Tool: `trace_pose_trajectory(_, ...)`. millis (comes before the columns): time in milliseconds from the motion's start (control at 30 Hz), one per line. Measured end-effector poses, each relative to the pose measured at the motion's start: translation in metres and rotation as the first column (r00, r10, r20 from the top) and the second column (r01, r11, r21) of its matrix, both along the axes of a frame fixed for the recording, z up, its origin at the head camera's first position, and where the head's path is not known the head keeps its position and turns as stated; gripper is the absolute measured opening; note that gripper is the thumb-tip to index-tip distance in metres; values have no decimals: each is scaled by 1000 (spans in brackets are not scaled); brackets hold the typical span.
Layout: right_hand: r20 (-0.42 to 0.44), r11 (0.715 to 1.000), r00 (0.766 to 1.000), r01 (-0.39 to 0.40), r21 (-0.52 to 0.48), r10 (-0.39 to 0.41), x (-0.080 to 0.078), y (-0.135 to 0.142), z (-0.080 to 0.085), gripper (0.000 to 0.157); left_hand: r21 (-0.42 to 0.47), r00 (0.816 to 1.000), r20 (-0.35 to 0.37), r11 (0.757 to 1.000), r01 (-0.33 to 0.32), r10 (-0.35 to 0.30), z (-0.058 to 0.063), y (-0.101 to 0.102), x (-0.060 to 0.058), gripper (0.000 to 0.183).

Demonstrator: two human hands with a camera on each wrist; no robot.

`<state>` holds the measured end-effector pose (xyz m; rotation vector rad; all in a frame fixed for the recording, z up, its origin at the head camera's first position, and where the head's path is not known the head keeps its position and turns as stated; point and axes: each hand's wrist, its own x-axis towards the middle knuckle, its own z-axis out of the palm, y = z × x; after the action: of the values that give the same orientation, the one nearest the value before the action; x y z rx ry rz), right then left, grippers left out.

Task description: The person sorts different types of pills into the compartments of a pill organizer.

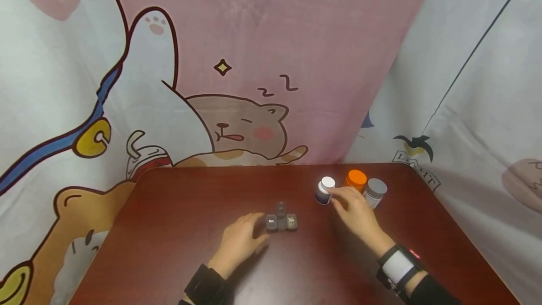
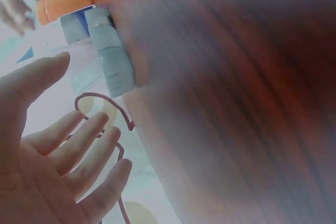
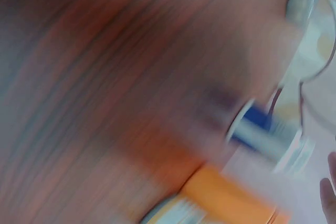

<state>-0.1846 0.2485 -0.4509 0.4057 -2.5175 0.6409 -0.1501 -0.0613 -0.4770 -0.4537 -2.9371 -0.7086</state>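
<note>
Though near pillbox (image 1: 281, 222), left grip (image 1: 240, 239) relaxed

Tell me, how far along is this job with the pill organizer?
Apparently done: the middle lid of the pill organizer stands open. In hand: the right hand is close beside the white-capped bottle; the left hand is beside the organizer. Remaining, perhaps: uncapping that bottle, its cap visibly on.

Cartoon-print cloth (image 1: 322, 36) hung behind and beside a reddish-brown table (image 1: 182, 196) suggests a curtained-off nook.
</note>
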Motion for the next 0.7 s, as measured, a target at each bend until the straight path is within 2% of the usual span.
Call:
trace_pose_trajectory(167, 18, 992, 992, 123, 37, -124, 0, 44, 8, 47, -8, 999, 36, 1000, -10, 10, -1, 2, 15, 52)
trace_pose_trajectory(367, 139, 973, 963, 225, 53, -231, -6, 81, 17, 60, 1, 1000, 11, 1000, 22, -22, -1, 12, 33, 44)
trace_pose_trajectory(533, 249, 969, 936, 239, 59, -247, -9, 97, 13, 59, 77, 999, 16, 996, 33, -34, -1, 15, 45, 36)
trace_pose_trajectory(700, 259, 971, 937, 236, 26, -235, -12, 104, 8, 61, 172, 996, 62, 984, 46, -58, -2, 12, 50, 32)
